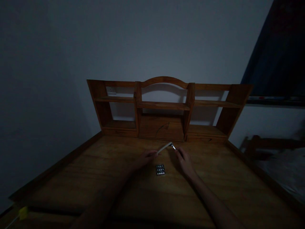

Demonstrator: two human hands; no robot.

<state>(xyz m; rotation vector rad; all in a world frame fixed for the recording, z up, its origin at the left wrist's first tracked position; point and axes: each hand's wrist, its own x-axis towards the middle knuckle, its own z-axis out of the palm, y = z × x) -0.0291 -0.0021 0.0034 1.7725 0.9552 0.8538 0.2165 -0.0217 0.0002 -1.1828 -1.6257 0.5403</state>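
Observation:
My left hand (148, 156) is closed on the near end of a thin, pale strip (165, 147), which slants up and away to the right. In my right hand (185, 160), fingers pinched, is a small shiny metal tool (173, 146) that looks like a nail clipper. Its tip meets or nearly meets the far end of the strip; the dim light hides whether they touch. On the desk between my forearms lies a small dark square card (160, 170) with rows of bright, silvery pieces.
The wooden desk (95, 178) spreads beneath both hands. A wooden shelf unit (163, 105) stands along its back edge against the wall. At the lower left is a yellow object (23, 213) with a pale cord. A dark curtain (276, 60) hangs at the right.

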